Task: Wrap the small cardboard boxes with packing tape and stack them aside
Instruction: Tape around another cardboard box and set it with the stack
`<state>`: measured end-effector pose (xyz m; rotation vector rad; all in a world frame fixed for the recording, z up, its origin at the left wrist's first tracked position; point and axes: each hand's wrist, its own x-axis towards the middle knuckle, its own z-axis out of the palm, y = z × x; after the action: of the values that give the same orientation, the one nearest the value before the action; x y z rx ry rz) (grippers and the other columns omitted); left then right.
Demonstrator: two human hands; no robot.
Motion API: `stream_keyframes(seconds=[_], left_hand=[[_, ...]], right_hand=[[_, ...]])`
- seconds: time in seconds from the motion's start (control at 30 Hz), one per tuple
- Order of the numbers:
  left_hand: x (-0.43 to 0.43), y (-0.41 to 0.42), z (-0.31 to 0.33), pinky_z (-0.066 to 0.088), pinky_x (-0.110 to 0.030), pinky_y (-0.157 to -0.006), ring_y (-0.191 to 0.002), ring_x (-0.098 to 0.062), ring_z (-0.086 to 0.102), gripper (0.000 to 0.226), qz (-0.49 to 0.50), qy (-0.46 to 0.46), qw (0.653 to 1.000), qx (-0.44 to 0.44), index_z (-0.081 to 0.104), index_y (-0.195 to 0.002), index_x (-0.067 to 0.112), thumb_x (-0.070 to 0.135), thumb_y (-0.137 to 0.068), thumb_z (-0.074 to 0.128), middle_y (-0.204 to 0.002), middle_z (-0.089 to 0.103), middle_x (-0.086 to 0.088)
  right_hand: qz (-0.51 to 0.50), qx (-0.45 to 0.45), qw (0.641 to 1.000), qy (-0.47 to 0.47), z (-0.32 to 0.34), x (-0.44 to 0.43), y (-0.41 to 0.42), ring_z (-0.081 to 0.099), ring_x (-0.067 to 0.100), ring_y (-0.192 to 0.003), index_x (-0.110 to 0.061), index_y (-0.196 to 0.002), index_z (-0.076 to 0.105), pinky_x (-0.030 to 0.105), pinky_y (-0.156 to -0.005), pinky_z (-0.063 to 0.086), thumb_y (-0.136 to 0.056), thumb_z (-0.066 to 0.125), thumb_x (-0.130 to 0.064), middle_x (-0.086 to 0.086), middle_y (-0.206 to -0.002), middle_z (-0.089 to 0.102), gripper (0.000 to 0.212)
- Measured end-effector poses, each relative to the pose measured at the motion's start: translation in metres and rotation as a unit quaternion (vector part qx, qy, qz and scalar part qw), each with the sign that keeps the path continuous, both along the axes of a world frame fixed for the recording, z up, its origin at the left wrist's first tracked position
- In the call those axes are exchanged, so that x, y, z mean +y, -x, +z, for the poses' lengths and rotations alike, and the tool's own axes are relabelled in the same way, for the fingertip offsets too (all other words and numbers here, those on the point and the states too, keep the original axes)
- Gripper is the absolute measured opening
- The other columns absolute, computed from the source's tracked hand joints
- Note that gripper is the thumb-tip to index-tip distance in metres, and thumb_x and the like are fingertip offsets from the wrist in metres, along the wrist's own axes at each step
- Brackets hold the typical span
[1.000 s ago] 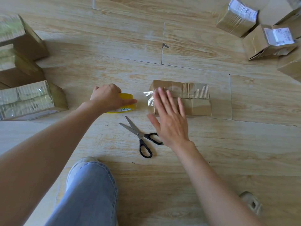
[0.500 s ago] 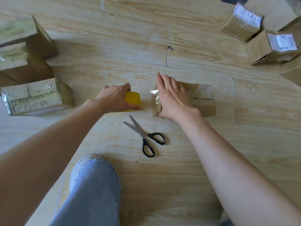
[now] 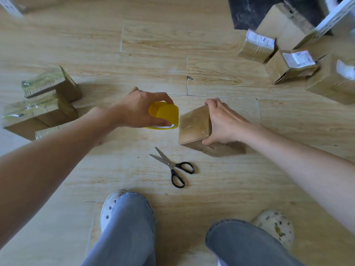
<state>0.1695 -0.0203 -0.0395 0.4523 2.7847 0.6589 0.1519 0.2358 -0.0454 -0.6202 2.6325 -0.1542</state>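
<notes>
— Left grip (image 3: 141, 110) first: what has it got?
— Its fingers and thumb are curled round the yellow tape roll (image 3: 164, 114). The fingertips lie over the far rim and the thumb sits under the near one.

— And the right grip (image 3: 224, 123)?
— It clasps the small cardboard box (image 3: 194, 125), fingers hooked over the far top edge and thumb pressed to the near side. The box is tipped up on an edge, and its glossy end face is turned toward the left grip.

— How close are the two grips?
— Close. The tape roll sits just beside that end face, but I cannot tell whether they touch.

— Is the box off the floor (image 3: 153, 45)?
— Its lower near edge seems to meet the boards under the right wrist. I would not swear to it.

— Anything below the grips?
— The scissors (image 3: 173, 167) lie on the floor nearer the person, between the two forearms. Their blades are slightly parted and point toward the left grip, and neither grip touches them.

— Where are the other boxes?
— The wrapped boxes (image 3: 38, 112), shiny with tape, are piled well out to the left of the left grip. The labelled boxes (image 3: 256, 48), with white stickers, sit far beyond and to the right of the right grip.

— And nearest the camera?
— Two jean-clad legs ending in pale clogs (image 3: 109, 210).
</notes>
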Motion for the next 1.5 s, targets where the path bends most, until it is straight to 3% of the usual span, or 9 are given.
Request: stream_keyframes(seconds=[0.1,0.2,0.37,0.53,0.7,0.97,1.13,1.3,1.5], left_hand=[[0.005,0.003,0.009,0.025,-0.027,-0.089,-0.079,-0.017,0.053,0.055,-0.01,0.04,0.999,0.009,0.052,-0.12,0.042,0.067,-0.073,0.064,-0.075,0.053,0.022],[0.0,0.011,0.013,0.031,-0.033,-0.093,-0.098,-0.02,0.058,0.059,-0.056,0.157,0.985,0.046,0.048,-0.128,0.043,0.07,-0.077,0.057,-0.1,0.065,0.009],[0.002,0.031,0.015,0.029,-0.033,-0.092,-0.106,-0.017,0.057,0.061,-0.099,0.213,0.971,0.047,0.044,-0.13,0.046,0.074,-0.076,0.053,-0.112,0.066,0.008],[0.022,0.048,0.007,0.03,-0.033,-0.093,-0.091,-0.02,0.059,0.058,-0.101,0.261,0.959,0.045,0.048,-0.122,0.046,0.075,-0.073,0.056,-0.096,0.067,0.008],[0.044,0.059,-0.003,0.027,-0.03,-0.084,-0.077,-0.016,0.041,0.056,-0.104,0.279,0.954,0.042,0.053,-0.117,0.046,0.073,-0.069,0.063,-0.08,0.049,0.012],[0.059,0.063,-0.011,0.029,-0.033,-0.092,-0.081,-0.017,0.05,0.056,-0.12,0.284,0.951,0.026,0.052,-0.117,0.045,0.074,-0.07,0.061,-0.094,0.066,0.009],[0.067,0.064,-0.015,0.027,-0.032,-0.087,-0.077,-0.015,0.047,0.053,-0.126,0.282,0.951,0.024,0.052,-0.115,0.045,0.073,-0.071,0.06,-0.079,0.054,0.013],[0.076,0.065,-0.022,0.024,-0.03,-0.084,-0.075,-0.014,0.047,0.052,-0.13,0.265,0.955,0.02,0.053,-0.111,0.045,0.072,-0.069,0.062,-0.073,0.05,0.017],[0.081,0.066,-0.03,0.024,-0.031,-0.084,-0.073,-0.015,0.049,0.049,-0.129,0.245,0.961,0.002,0.056,-0.106,0.042,0.067,-0.066,0.065,-0.063,0.044,0.023]], right_hand=[[-0.047,-0.008,0.996,0.078,0.004,0.008,-0.005,0.046,0.022,-0.119,-0.012,-0.142,0.022,0.028,-0.09,0.04,-0.053,0.09,-0.05,0.005,-0.141,0.034,0.118],[-0.096,-0.016,0.985,0.145,-0.001,0.021,-0.008,0.049,0.018,-0.112,-0.02,-0.14,0.023,0.029,-0.084,0.041,-0.051,0.089,-0.051,-0.003,-0.137,0.035,0.116],[-0.134,-0.035,0.952,0.274,-0.027,0.033,-0.012,0.049,0.015,-0.115,-0.026,-0.135,0.026,0.038,-0.1,0.045,-0.048,0.091,-0.047,-0.009,-0.13,0.04,0.11],[-0.158,-0.019,0.925,0.346,-0.045,0.049,-0.012,0.044,0.012,-0.125,-0.024,-0.138,0.027,0.036,-0.108,0.04,-0.048,0.091,-0.046,-0.011,-0.135,0.038,0.112],[-0.188,-0.041,0.899,0.394,-0.057,0.064,-0.015,0.043,0.002,-0.122,-0.027,-0.138,0.028,0.013,-0.103,0.034,-0.047,0.091,-0.044,-0.014,-0.132,0.04,0.113],[-0.199,-0.064,0.888,0.41,-0.064,0.076,-0.018,0.041,0.003,-0.129,-0.029,-0.139,0.026,0.019,-0.111,0.033,-0.05,0.092,-0.042,-0.012,-0.138,0.04,0.112],[-0.206,-0.066,0.889,0.404,-0.069,0.084,-0.019,0.04,0.001,-0.129,-0.037,-0.137,0.024,0.02,-0.107,0.035,-0.049,0.091,-0.047,-0.016,-0.137,0.039,0.111],[-0.21,-0.07,0.896,0.385,-0.067,0.091,-0.024,0.033,-0.02,-0.121,-0.039,-0.137,0.022,0.011,-0.104,0.029,-0.052,0.091,-0.046,-0.034,-0.128,0.034,0.109],[-0.158,-0.002,0.953,0.258,-0.048,0.083,-0.026,0.006,0.013,-0.147,-0.017,-0.149,0.011,0.035,-0.12,0.012,-0.056,0.084,-0.056,-0.006,-0.157,0.003,0.125]])
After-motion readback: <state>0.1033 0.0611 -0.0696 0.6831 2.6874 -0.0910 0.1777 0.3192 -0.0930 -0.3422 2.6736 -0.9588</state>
